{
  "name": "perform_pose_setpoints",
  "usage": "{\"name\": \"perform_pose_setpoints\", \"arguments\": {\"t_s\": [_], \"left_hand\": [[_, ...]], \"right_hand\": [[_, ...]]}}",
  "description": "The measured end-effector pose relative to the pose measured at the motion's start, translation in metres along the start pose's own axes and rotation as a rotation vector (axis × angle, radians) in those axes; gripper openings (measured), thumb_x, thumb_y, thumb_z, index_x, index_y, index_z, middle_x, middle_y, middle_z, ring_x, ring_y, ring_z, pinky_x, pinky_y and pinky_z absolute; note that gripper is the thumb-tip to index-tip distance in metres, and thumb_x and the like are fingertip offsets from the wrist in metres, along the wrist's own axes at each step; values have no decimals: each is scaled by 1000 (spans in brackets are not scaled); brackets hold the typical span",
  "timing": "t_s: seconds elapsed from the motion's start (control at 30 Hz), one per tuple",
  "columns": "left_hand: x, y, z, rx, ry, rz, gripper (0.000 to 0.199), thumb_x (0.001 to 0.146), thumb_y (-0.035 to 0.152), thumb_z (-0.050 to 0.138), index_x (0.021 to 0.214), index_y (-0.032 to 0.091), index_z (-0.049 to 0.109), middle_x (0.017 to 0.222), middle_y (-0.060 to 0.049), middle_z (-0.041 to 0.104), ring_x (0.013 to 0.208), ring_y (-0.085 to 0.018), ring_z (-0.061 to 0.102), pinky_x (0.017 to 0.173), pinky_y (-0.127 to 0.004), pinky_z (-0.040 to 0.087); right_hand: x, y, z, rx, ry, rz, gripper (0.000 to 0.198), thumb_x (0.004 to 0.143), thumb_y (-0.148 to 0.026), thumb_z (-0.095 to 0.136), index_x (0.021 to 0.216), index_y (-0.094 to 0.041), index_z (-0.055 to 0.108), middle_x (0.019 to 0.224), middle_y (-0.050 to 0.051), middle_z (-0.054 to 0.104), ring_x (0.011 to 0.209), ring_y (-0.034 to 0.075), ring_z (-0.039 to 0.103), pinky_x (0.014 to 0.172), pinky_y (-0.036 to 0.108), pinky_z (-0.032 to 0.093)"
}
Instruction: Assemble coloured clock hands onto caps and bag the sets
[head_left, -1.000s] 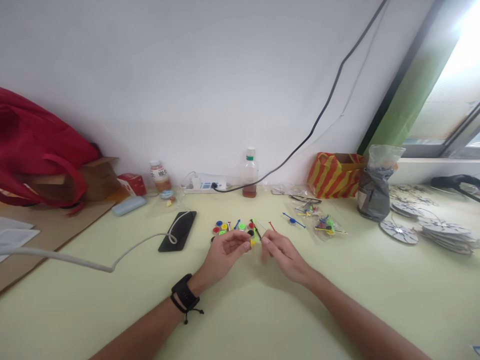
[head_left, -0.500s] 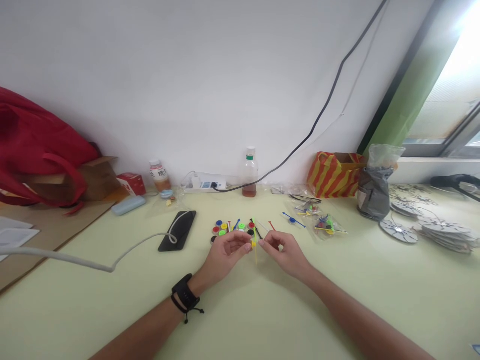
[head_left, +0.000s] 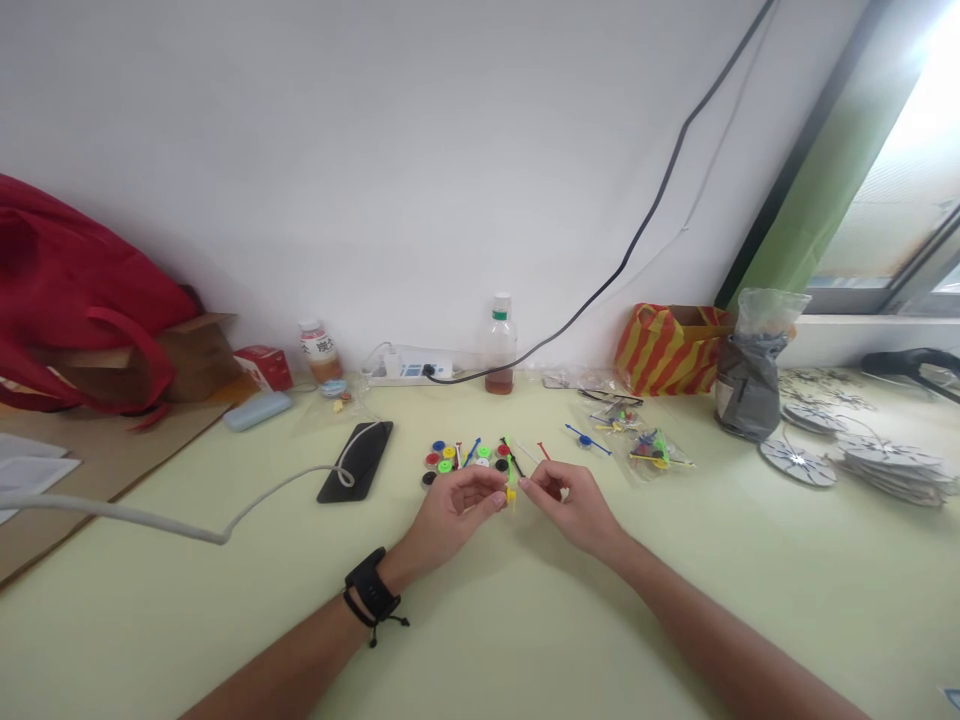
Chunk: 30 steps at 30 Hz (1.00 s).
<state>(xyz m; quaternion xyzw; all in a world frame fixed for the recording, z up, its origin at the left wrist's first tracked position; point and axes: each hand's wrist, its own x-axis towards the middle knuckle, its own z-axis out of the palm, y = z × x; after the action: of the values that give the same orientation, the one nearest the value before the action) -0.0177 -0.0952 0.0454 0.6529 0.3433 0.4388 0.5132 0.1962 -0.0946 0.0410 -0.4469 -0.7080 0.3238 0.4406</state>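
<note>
My left hand (head_left: 461, 503) pinches a small yellow plastic spinner (head_left: 511, 496) between thumb and fingertips. Its thin pointer shows only as a short blurred piece. Just to its right is my right hand (head_left: 566, 505), thumb and forefinger closed close by the spinner. Whether anything sits between those fingertips is too small to tell. Beyond the hands lie several round plastic discs, among them a green disc (head_left: 484, 453) and a red disc (head_left: 433, 460). Loose arrow pointers lie among them, including a blue arrow (head_left: 472, 452), a black arrow (head_left: 517, 465) and a red arrow (head_left: 544, 450).
A blue spinner (head_left: 585, 441) and a clear bag of coloured parts (head_left: 656, 452) lie to the right. On the left is a black phone (head_left: 355, 462) with a grey cable (head_left: 225, 536) across it. A bottle (head_left: 500, 345) stands by the wall; disc stacks (head_left: 896, 465) sit far right.
The yellow spinner's pointer stuck out long towards me and now looks much shorter, so it has turned. Both hands stay almost where they were.
</note>
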Motion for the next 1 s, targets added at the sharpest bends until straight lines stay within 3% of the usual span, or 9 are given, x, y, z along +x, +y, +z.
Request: {"name": "perform_pose_setpoints", "arguments": {"t_s": [0.8, 1.0], "left_hand": [[1, -3, 0, 28, -12, 25, 23, 87, 32, 76, 103, 16, 74, 103, -9, 75, 96, -20, 71, 91, -35, 61], [0, -3, -1, -10, 8, 7, 24, 87, 33, 77, 104, 16, 73, 104, -9, 75, 96, -21, 71, 91, -35, 61]], "right_hand": [[-1, -5, 0, -12, -47, -17, 33, 92, -38, 61, 66, -19, 54, 60, -2, 49, 58, 12, 43, 52, 24, 35], [-4, -13, -2, 33, -93, -89, 18, 97, -33, 56, 89, -20, 65, 78, 1, 64, 66, 14, 53, 60, 25, 43]]}}
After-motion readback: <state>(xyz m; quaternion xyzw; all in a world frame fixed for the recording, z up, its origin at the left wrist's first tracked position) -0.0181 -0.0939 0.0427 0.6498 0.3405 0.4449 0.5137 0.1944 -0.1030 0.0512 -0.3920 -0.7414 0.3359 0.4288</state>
